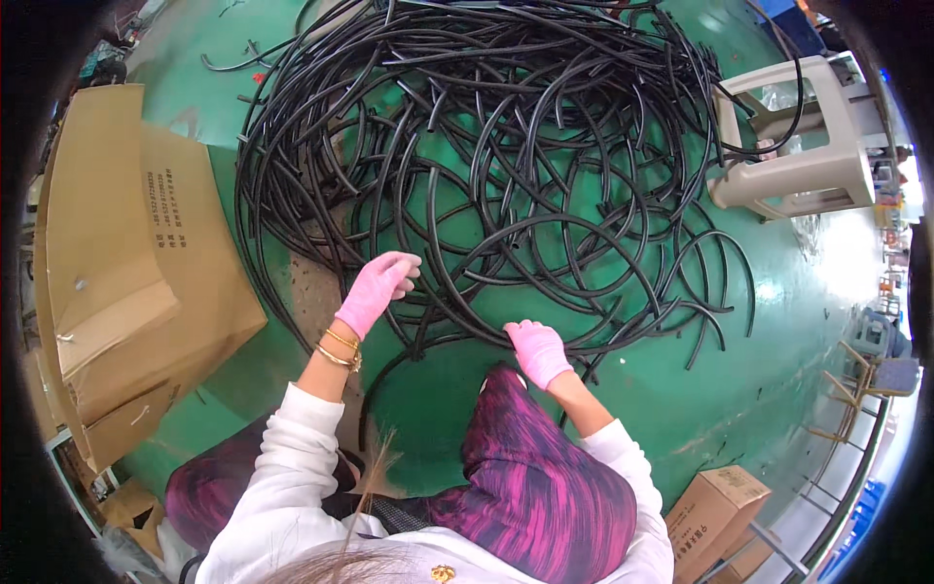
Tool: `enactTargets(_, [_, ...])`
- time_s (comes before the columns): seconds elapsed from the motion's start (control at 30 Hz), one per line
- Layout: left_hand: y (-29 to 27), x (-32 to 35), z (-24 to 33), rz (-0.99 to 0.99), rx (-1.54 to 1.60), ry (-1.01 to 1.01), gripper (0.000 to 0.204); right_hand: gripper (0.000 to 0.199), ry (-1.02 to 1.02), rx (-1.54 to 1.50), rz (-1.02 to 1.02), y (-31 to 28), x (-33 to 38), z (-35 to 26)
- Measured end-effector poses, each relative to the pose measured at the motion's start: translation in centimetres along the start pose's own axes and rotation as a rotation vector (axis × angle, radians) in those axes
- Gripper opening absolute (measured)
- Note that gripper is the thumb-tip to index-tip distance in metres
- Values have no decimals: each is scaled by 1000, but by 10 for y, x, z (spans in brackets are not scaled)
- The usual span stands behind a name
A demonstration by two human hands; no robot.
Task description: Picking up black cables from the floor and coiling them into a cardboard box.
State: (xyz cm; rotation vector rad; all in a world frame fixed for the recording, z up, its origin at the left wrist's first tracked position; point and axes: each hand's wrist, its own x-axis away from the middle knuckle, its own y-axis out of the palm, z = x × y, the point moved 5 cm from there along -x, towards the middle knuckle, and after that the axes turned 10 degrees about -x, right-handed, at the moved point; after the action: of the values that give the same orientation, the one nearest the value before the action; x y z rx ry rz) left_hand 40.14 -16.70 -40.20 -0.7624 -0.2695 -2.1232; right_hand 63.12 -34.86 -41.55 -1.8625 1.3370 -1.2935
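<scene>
In the head view, which I follow from a distance, the left hand (381, 289) is in a pink glove and is lifted over the near left part of a large heap of black hoses (506, 44). Its fingers are bent and gathered close together, pointing to the right toward a curved hose, but I cannot tell if they pinch it or only stay near to it. The right hand (537, 352), also in a pink glove, is lower and further to the right, at the near edge of the heap. Its fingers are folded inward, and a black hose (484, 328) meets them; I cannot tell how firmly this hose is gripped.

The hoses lie on the green floor (623, 409) in front of the person, dense and tangled at the far side, more loose and in wide arcs at the near side. On the left wrist there are gold-coloured bracelets (340, 356), and both arms have white sleeves (305, 438). The knees are in purple and black patterned trousers (545, 477).

At the left of the heap stands a big open cardboard carton (107, 195). At the right, a beige plastic stool (827, 182) has a hose passing through its frame. A smaller cardboard box (715, 511) is at the lower right, near the right sleeve.
</scene>
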Motion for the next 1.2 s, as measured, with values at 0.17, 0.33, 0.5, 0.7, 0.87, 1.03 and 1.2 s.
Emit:
enactTargets(0.17, [-33, 13, 22, 161, 92, 79, 33, 24, -147, 49, 450, -145, -11, -15])
enactTargets(0.33, [-55, 22, 36, 304, 191, 115, 31, 32, -223, 268, 554, -169, -86, 54])
enactTargets(0.5, [-59, 37, 20, 271, 95, 83, 34, 21, 39, 334, 293, -120, -119, 94])
enactTargets(0.7, [26, 84, 75, -569, -146, -37, 38, 25, 41, -267, 438, -201, -55, 4])
enactTargets(0.87, [66, 63, 136, -276, 234, 339, 47, 35, 81, -983, -49, -206, -27, -66])
enactTargets(1.03, [65, 67, 157, -160, 673, 186, 33, 43, 11, -1369, -301, -195, -16, -98])
enactTargets(1.2, [92, 106, 186, -466, 151, 49, 39, 31, -10, -1656, -272, -172, 11, -101])
